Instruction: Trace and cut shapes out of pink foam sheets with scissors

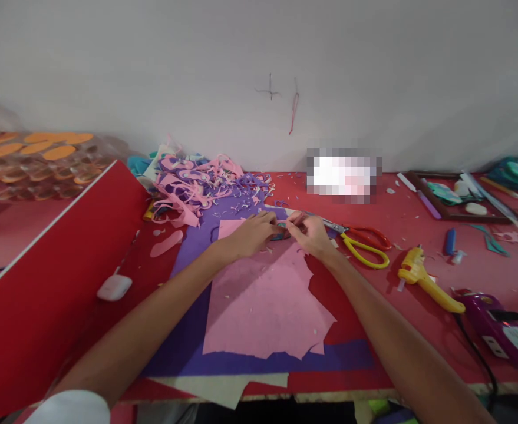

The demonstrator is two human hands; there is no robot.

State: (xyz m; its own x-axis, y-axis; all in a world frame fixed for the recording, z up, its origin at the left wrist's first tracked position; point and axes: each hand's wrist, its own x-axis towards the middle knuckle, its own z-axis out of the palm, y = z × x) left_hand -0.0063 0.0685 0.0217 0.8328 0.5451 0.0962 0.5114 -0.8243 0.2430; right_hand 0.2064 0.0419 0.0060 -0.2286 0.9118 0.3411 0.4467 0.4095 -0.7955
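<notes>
Both hands are meeting just above the middle of the frame. The left hand (252,234) and right hand (310,232) are each pinching a small teal piece (281,234) between thumb and fingertips. The fingers are pressed close around it, so most of it is hidden and I can't tell its exact shape. It's sitting right at the top edge of a ragged pink sheet (263,300), which is lying on a bigger purple sheet (241,364) on the red desk (409,229).

My guess is it's thin craft foam or felt like the sheets under it. That would make it nearly weightless, soft and bendy, grippy rather than slippery, but easy to crease or tear if squeezed hard. I'd be taking it by opposite edges with fingertips only and light pressure.

Around it:
- Scissors (349,242) with red and yellow handles are lying just right of the right hand.
- A yellow glue gun (422,280) and a purple power strip (501,330) are sitting further toward the lower right.
- A heap of pink and purple offcuts (197,182) is piling up left of centre, near the wall.
- A red board (55,282) is leaning at the left, with a white case (114,287) beside it.
</notes>
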